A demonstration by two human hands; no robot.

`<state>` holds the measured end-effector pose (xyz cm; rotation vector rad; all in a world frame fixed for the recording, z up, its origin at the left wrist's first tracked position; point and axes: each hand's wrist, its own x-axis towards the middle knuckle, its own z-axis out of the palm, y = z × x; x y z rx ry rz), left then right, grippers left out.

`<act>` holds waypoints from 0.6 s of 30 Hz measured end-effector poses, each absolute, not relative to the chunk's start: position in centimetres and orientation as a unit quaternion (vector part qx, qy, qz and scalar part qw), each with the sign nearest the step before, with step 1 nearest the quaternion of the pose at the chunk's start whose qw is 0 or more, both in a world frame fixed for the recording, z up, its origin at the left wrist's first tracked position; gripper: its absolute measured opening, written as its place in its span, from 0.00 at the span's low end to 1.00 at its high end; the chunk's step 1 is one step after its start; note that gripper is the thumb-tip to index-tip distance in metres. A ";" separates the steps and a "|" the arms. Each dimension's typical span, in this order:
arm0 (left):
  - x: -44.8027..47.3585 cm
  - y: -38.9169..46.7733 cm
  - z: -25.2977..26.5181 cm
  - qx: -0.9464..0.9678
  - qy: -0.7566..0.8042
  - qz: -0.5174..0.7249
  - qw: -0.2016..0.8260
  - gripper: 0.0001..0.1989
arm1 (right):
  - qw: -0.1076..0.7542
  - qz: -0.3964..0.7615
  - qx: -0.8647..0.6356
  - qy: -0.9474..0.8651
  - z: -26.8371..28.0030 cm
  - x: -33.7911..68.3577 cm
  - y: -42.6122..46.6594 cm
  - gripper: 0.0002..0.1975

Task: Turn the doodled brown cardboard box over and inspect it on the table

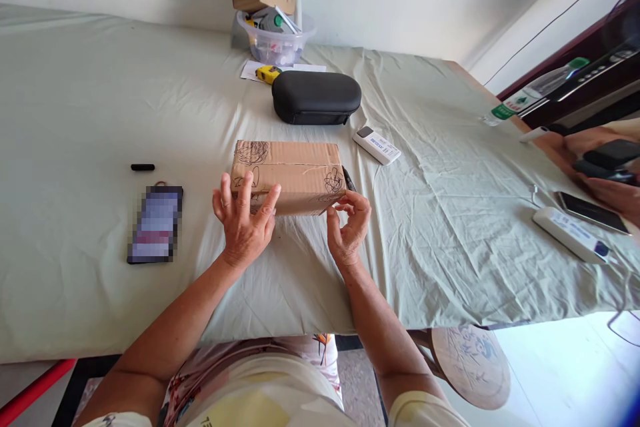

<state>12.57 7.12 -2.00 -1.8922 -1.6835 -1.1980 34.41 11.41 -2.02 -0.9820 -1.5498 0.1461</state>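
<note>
Cardboard box is positioned on the cloth-covered desk, near its front edge. Its near face is touched by the spread fingers of the left hand; the right hand, fingers loosely curled and apart, is held at its right corner

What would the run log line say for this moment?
left hand: open, fingers on cardboard box | right hand: open, fingertips at box's near right corner | box: flat on table sheet
</note>
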 end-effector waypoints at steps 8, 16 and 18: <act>12.6 7.2 -2.1 -0.657 -0.601 -0.434 0.137 0.25 | 0.461 -0.081 -0.499 -0.730 -1.1 33.8 10.2 0.23; 13.1 7.0 -1.9 -0.662 -0.580 -0.449 0.154 0.27 | 0.339 -0.023 -0.509 -0.791 -1.0 30.6 8.9 0.24; 13.1 7.1 -2.0 -0.660 -0.587 -0.450 0.131 0.26 | 0.344 -0.050 -0.520 -0.780 -1.1 30.9 9.1 0.24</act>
